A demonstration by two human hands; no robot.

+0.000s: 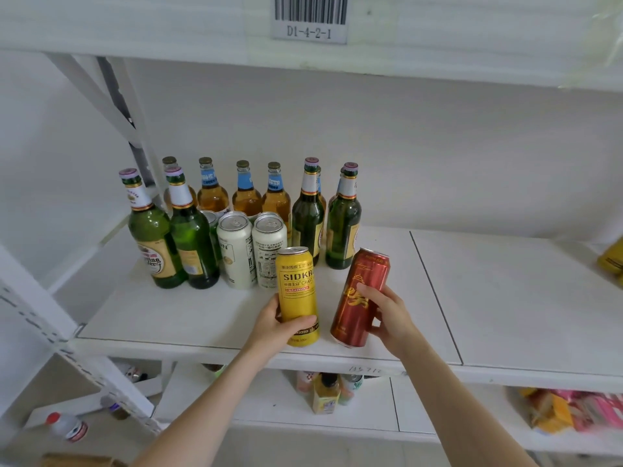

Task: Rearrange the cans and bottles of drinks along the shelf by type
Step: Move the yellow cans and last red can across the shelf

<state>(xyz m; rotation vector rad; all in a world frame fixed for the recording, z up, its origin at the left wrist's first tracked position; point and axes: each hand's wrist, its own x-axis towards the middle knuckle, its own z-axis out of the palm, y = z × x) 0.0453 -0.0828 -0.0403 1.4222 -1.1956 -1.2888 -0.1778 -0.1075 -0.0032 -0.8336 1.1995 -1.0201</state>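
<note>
My left hand [274, 326] grips a yellow can [296, 291] that stands upright near the front edge of the white shelf [505, 298]. My right hand [387, 315] holds a red can [362, 291], tilted to the right, its base close to the shelf. Behind them stand two white cans [251, 251], with green bottles on the left [172, 237] and on the right [325, 224]. A row of amber bottles with blue neck labels [246, 193] lines the back.
A yellow object [612, 261] shows at the shelf's far right edge. A slanted white brace [111, 106] crosses at the left. The lower shelf holds small bottles [325, 392] and snack packets [573, 412]. An upper shelf with a barcode label [310, 18] hangs overhead.
</note>
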